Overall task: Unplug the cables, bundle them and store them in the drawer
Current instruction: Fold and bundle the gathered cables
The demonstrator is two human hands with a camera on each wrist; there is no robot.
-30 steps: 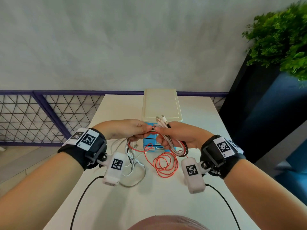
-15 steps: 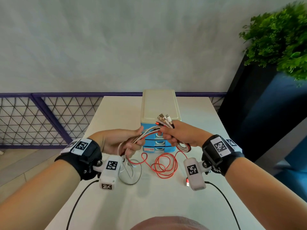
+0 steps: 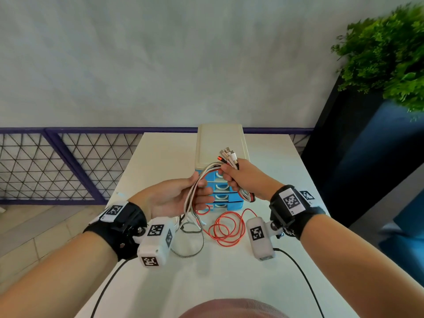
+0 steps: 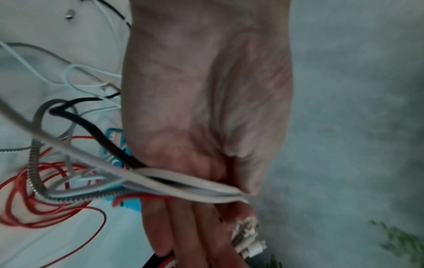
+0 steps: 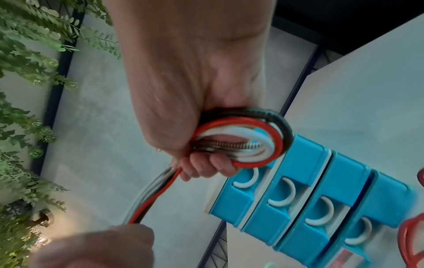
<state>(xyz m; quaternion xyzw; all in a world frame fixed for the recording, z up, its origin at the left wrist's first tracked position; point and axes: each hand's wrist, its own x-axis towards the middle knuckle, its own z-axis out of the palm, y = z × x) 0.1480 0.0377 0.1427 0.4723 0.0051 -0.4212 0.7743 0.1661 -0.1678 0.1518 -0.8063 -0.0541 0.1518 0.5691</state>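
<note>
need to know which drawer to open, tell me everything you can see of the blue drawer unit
The drawer unit is a small plastic tower with a cream flat top and blue drawer fronts, four showing in the right wrist view, each with a white curved pull in a recess. All look closed. It stands upright on the white table, behind both hands. The red cable lies coiled at its base; whether it touches is unclear.

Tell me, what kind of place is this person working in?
Probably a balcony or terrace corner, though I can't be sure. A white table stands against a grey wall, with a purple mesh railing on the left, a leafy plant on the right, and a small blue drawer unit on the table.
</note>
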